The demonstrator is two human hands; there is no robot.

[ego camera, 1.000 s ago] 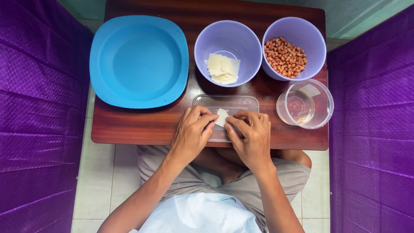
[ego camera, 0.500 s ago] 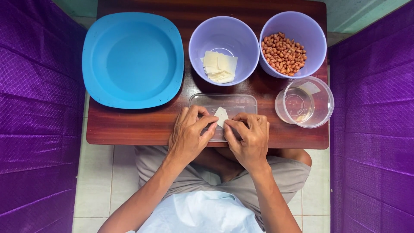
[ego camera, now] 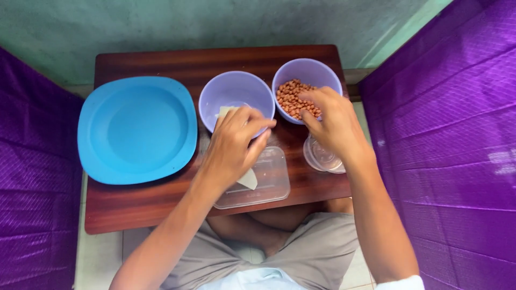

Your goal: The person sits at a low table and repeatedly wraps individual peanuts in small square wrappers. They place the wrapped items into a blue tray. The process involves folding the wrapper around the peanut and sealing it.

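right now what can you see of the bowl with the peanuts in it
The peanut bowl is round, pale lilac and looks like plastic. It stands upright at the far right of the wooden table, close beside a matching bowl. It is partly filled with reddish-brown peanuts. The right hand reaches over its near rim, fingers on the nuts.

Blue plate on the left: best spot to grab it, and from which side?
Take the blue plate by its raised rim at the left edge, coming from the left. It lies flat on the wooden table, and that edge overhangs the tabletop, so fingers can get under it. The near lilac bowl crowds its right side.
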